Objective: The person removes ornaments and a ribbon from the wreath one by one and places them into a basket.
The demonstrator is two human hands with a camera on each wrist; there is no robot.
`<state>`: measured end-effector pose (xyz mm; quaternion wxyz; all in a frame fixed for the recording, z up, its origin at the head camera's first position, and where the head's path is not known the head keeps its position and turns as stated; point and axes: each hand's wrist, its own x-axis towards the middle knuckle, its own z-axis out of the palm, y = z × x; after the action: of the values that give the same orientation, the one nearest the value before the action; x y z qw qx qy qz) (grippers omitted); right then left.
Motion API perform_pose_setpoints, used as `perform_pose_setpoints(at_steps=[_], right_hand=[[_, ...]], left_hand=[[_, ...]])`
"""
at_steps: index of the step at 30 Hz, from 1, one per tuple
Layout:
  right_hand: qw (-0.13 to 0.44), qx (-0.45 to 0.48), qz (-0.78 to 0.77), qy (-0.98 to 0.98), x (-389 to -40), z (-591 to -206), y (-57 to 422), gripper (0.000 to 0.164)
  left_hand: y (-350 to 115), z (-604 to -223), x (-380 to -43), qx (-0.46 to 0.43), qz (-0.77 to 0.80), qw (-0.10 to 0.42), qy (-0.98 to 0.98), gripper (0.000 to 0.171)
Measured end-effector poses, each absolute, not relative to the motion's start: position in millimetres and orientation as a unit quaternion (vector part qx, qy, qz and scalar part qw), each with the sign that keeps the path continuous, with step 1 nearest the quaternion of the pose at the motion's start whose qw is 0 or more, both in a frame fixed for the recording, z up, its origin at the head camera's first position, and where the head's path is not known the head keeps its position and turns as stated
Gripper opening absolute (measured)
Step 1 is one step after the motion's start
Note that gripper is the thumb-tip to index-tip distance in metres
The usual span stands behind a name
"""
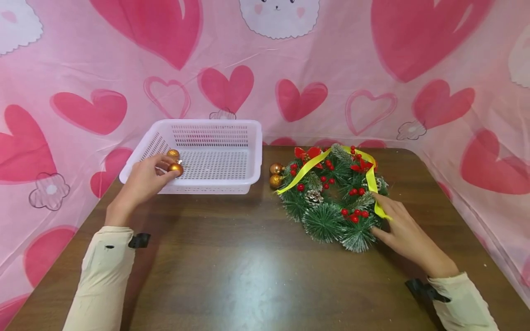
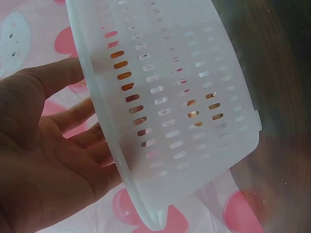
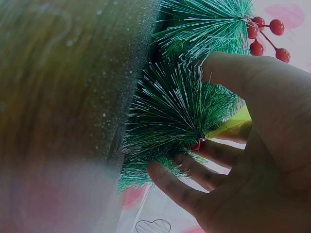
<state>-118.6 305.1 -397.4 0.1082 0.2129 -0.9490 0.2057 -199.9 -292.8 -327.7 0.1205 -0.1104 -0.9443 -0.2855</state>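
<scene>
Over the near left rim of a white plastic basket (image 1: 207,183), my left hand (image 1: 142,180) pinches a shiny gold bauble (image 1: 177,170) between thumb and fingers. Another gold bauble (image 1: 173,154) shows inside the basket just behind it. Through the slots of the basket wall (image 2: 160,92), gold patches are visible in the left wrist view. My right hand (image 1: 407,234) rests against the right side of a green Christmas wreath (image 1: 325,223), thumb and fingers spread along its frosted needles (image 3: 170,107). Red berries (image 1: 354,215), a pinecone (image 1: 313,197) and a yellow ribbon (image 1: 306,177) decorate the wreath.
Two more gold baubles (image 1: 276,181) lie at the wreath's left edge, between it and the basket. Everything stands on a brown wooden table (image 1: 232,257). A pink heart-patterned cloth (image 1: 302,101) hangs behind and at both sides.
</scene>
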Motion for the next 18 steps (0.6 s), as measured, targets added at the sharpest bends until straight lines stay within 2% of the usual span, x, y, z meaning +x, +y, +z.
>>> perform_pose_setpoints(at_steps=[18], right_hand=[[0.104,0.213,0.211,-0.948,-119.2,-398.0,306.3,0.098]], left_hand=[[-295.8,-322.8,-196.4,-0.084,-0.274,0.092,-0.954,0.036]])
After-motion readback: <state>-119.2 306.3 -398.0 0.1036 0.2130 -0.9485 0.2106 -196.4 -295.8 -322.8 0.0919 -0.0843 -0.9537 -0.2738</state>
